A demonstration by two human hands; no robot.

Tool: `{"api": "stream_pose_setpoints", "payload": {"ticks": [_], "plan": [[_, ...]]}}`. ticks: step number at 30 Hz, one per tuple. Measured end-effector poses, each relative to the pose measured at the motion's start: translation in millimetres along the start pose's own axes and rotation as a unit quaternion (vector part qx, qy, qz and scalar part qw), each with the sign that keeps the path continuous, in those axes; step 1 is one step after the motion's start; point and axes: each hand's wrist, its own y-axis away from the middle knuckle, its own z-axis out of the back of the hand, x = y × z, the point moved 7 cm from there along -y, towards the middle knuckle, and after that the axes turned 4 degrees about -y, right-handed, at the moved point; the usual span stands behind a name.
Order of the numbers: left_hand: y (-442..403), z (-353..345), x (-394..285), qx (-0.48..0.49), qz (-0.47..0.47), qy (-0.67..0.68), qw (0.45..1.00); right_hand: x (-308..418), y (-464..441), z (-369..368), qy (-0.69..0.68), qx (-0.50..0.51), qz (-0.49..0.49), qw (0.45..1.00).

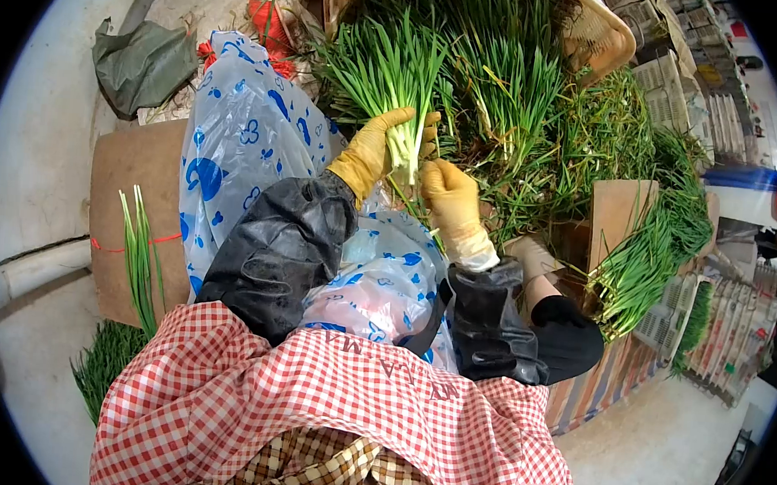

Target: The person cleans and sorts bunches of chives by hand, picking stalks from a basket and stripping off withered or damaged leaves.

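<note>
A bunch of green stalks (400,79) with pale ends pointing toward me is in my left hand (378,148), its yellow-gloved fingers wrapped round the lower part. Just right of the pale ends is my right hand (449,193), also in a yellow glove, with its fingers curled closed. What it holds, if anything, is hidden; a thin leaf shows below it. Beyond both hands lies a big heap of loose green stalks (517,99). Clear plastic with blue prints (235,135) covers my lap and the left side.
At the left, a few stalks (141,263) lie on a brown board (112,172). A larger bundle (655,250) rests on cardboard at the right. Plastic crates (730,326) stand farther right. A basket (606,33) sits at the top, and a dark green bag (143,67) at upper left.
</note>
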Motion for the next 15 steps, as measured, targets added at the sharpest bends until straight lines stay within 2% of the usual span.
{"api": "stream_pose_setpoints", "payload": {"ticks": [1,3,4,5,7,8,9,10,11,13,14,15], "plan": [[1,0,0,0.0,0.0,0.0,1.0,-10,3,11,-0.021,-0.025,-0.03,0.999],[2,-3,-2,0.0,-0.01,0.025,1.0,-39,6,45,0.097,-0.038,-0.117,0.988],[0,-1,-3,0.003,-0.016,0.028,0.999,-70,4,66,0.28,-0.025,-0.118,0.952],[-1,0,-4,0.015,-0.008,0.02,1.0,-104,6,83,0.453,-0.014,-0.116,0.884],[-2,2,-1,0.004,-0.002,0.025,1.0,-128,24,95,0.442,0.003,-0.166,0.881],[-1,3,-2,-0.018,-0.012,-0.001,1.0,-134,27,92,0.36,0.023,-0.201,0.911],[-4,8,0,-0.036,-0.018,-0.017,0.999,-149,26,77,0.093,-0.028,-0.203,0.974],[-4,11,4,-0.055,-0.002,-0.039,0.998,-134,31,55,-0.137,-0.065,-0.26,0.954],[-5,12,8,-0.072,0.016,-0.06,0.995,-100,35,28,-0.358,-0.1,-0.301,0.878],[-6,19,27,-0.108,0.067,-0.167,0.978,-36,28,-17,-0.499,-0.099,-0.293,0.809],[0,10,39,-0.104,0.076,-0.167,0.977,-22,17,-26,-0.486,-0.089,-0.247,0.834],[6,-5,33,-0.144,-0.032,-0.259,0.954,-7,4,-29,-0.472,-0.077,-0.199,0.855]]}}
